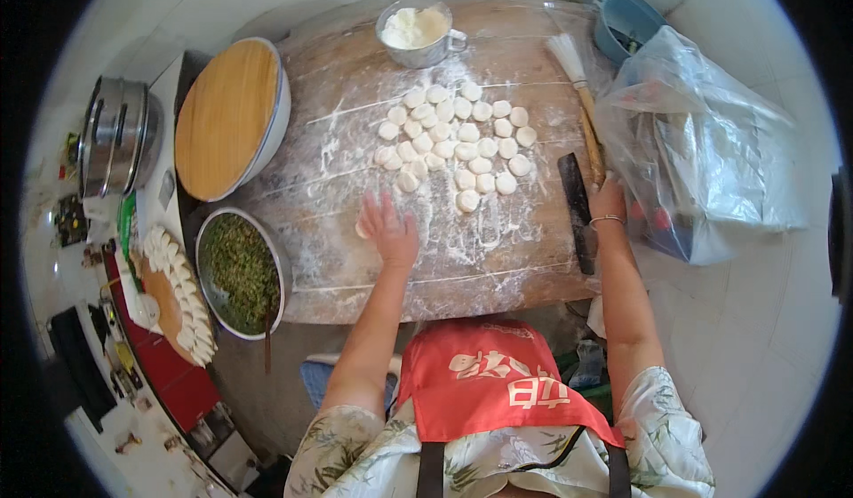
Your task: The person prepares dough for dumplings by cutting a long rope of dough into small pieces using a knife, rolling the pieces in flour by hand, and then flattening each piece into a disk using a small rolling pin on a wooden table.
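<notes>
My left hand [388, 229] lies palm down on the floured wooden board [311, 209], fingers spread. A small dough piece [362, 231] shows beside its fingertips. Just beyond, several flattened dough pieces [467, 133] are scattered over the middle of the board. At the board's right edge my right hand [608, 199] is closed around the near end of a wooden rolling pin [591, 141]; its fingers are partly hidden. A long dark blade-like tool [577, 214] lies just left of that hand. Beyond the pin is a white-bristled brush [567, 57].
A clear pitcher of flour [416, 33] stands at the far edge. Left are a lidded basin [229, 120], a bowl of green filling [238, 271] with a utensil, and a round board of dumplings [185, 302]. A plastic-covered box [702, 160] and blue-grey container [626, 23] sit right.
</notes>
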A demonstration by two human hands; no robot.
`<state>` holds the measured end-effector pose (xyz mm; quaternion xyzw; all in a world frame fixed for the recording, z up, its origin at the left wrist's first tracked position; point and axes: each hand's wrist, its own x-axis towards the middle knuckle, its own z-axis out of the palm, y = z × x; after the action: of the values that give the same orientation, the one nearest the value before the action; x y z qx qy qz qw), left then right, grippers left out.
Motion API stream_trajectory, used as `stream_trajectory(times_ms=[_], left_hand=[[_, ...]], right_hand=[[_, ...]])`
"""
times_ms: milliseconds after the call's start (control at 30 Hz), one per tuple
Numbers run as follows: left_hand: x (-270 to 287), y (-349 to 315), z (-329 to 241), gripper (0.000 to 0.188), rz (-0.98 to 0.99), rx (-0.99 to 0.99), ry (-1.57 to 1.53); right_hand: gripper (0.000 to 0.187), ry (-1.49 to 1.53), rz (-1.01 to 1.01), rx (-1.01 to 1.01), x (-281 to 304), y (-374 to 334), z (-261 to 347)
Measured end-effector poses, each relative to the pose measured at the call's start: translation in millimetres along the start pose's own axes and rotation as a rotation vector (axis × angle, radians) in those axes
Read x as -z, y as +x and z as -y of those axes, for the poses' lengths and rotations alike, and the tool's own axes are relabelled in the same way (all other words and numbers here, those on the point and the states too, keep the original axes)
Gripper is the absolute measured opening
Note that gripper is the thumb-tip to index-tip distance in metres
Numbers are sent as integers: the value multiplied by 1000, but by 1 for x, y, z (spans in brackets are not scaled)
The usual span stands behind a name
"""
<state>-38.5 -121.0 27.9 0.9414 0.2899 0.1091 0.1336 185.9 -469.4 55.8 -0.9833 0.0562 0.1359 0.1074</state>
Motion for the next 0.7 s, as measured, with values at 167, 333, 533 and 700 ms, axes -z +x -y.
stream_trajectory(times_ms=[167,333,533,700], left_hand=[[-17,-36,32,73,-73,209,-79],[-6,12,-17,70,164,-12,-54],[10,-58,-1,73,353,-321,166],[35,-98,-11,83,602,-466,-49]], right_hand=[[29,-19,17,140,13,4,17],[18,197,-46,692,5,-58,87],[32,231,719,658,-52,-125,141],[46,348,435,675,-55,-93,153]])
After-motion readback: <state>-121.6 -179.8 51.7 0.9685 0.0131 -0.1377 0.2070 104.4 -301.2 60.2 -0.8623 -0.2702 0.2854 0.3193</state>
